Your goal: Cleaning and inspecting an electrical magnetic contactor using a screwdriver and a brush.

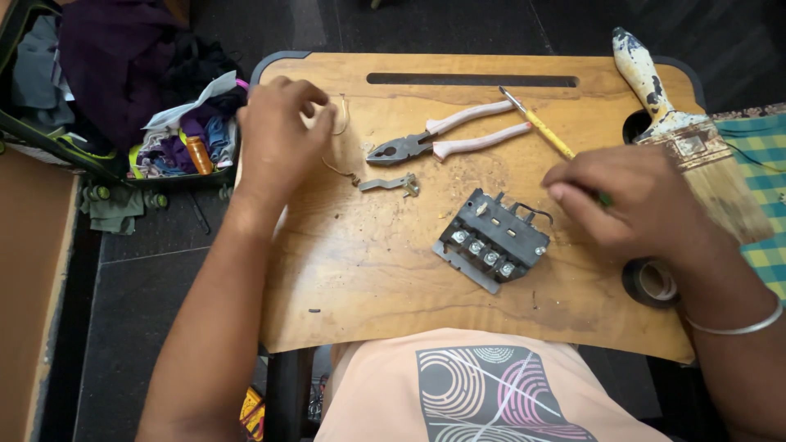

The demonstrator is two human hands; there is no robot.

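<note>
— What is seen around the black terminal block (491, 240)?
— It is laid on the wooden desk (368, 270) over a dark floor. Beyond it, a yellow screwdriver (540, 124) is gripped by the right hand (639, 200), tip slanted up-left. Thin wire (340, 115) is pinched by the left hand (278, 135).

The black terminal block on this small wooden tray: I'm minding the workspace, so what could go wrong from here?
1. The small metal bracket and thin wire lie loose near the left hand; a nudge could send them off the wooden tray.
2. The right hand holds a yellow screwdriver pointing over the pliers; it might knock them.
3. The paintbrush overhangs the tray's right edge and may slip off.
</note>
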